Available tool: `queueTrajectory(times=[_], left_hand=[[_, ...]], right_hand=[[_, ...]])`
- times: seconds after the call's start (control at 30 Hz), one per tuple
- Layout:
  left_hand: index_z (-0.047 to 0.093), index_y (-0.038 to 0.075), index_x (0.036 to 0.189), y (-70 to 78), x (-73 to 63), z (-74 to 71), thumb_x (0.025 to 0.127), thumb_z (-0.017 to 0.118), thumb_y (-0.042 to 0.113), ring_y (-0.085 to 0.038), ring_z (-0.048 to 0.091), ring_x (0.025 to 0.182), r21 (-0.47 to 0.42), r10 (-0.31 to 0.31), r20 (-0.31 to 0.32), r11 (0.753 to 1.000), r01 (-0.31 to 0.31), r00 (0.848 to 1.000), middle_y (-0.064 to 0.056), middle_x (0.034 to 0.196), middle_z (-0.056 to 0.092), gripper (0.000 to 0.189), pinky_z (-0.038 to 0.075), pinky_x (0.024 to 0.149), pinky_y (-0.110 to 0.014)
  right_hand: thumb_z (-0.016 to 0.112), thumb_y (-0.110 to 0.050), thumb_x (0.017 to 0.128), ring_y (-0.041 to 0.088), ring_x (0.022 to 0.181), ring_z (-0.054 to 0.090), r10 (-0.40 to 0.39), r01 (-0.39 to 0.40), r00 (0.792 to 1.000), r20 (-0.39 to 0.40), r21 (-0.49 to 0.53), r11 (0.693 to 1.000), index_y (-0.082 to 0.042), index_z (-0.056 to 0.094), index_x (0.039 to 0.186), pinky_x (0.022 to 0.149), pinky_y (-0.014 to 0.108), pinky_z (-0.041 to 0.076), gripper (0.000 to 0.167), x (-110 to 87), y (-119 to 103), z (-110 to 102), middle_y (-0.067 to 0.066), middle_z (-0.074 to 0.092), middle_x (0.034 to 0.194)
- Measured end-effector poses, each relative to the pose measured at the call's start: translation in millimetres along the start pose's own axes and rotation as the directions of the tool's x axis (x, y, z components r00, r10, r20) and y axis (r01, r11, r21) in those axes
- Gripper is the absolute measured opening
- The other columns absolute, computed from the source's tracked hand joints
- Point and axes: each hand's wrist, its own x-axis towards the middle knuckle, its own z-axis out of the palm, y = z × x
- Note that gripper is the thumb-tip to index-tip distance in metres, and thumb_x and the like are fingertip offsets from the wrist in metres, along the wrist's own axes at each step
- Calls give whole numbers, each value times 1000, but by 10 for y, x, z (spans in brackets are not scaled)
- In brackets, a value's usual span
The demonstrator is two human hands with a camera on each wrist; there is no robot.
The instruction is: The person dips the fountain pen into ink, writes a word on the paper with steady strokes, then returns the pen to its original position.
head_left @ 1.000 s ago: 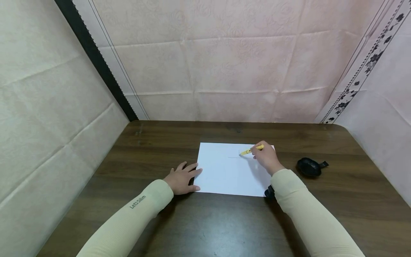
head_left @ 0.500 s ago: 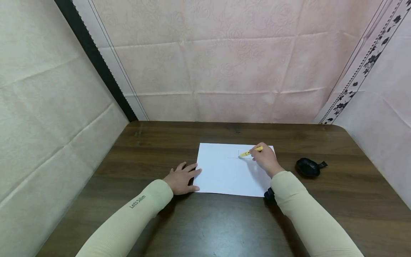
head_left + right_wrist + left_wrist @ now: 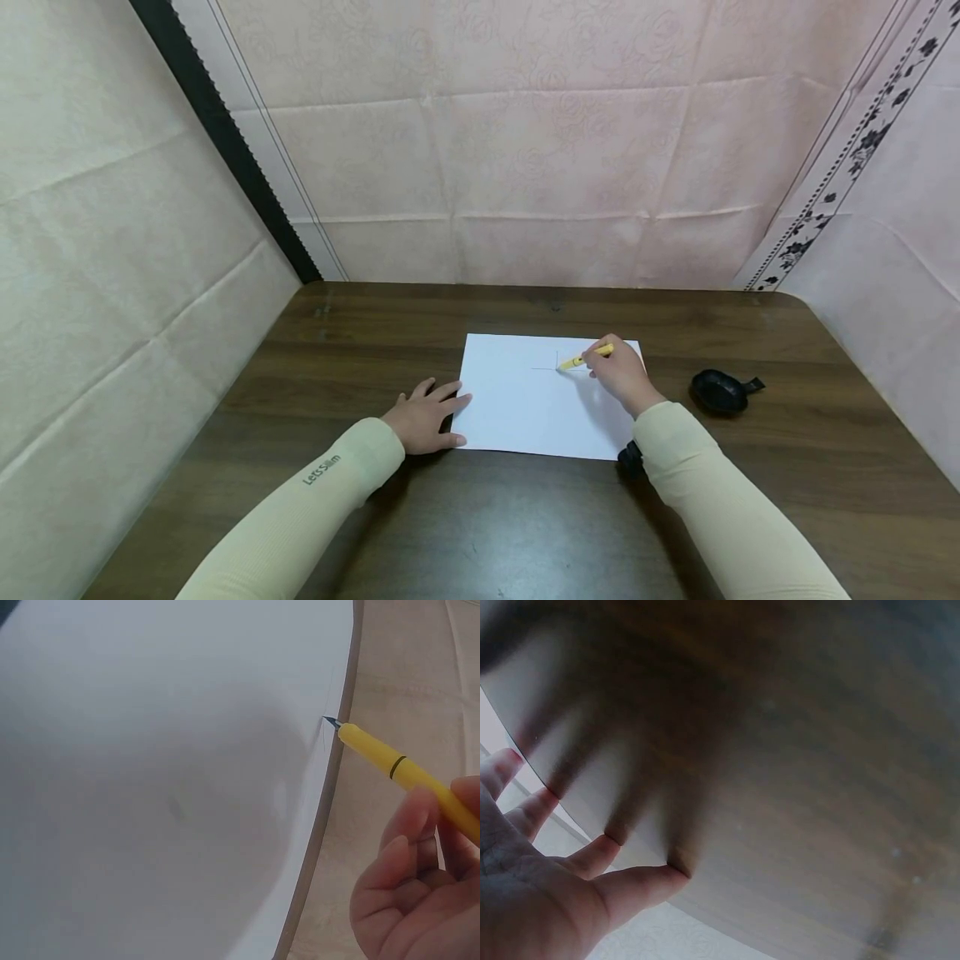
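Observation:
A white sheet of paper (image 3: 517, 412) lies on the table in the head view. My left hand (image 3: 423, 419) rests at its left edge with spread fingers, some of them on the sheet. Near the sheet's upper right, my right hand (image 3: 622, 373) pinches a yellow fountain pen (image 3: 373, 751) between thumb and fingers. The dark nib meets the paper in the right wrist view, on thin drawn lines. From the head view, those are a long horizontal line and a short upright one meeting at the pen tip. In the left wrist view the left fingertips (image 3: 676, 874) touch the surface.
A small black pan-shaped dish (image 3: 722, 391) with a short handle sits on the brown wooden table (image 3: 375, 333), right of the paper. A black wrist device (image 3: 630, 456) shows under the right sleeve. Pale cloth (image 3: 540, 167) hangs behind the table and at both sides.
The pen tip has moved slightly down the page, towards the horizontal line, and the short upright line has grown a little. My left hand has stayed in place.

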Motion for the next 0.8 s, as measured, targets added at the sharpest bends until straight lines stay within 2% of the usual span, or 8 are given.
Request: queueTrajectory(times=[0.8], left_hand=[[36, 26, 151, 25, -15, -11, 92, 61, 47, -41, 18, 144, 14, 7, -10, 1000, -7, 1000, -1, 159, 25, 67, 26, 102, -70]], right_hand=[[51, -21, 97, 27, 92, 57, -49, 49, 999, 21, -10, 999, -3, 55, 106, 69, 30, 41, 21, -119, 26, 10, 17, 60, 108]])
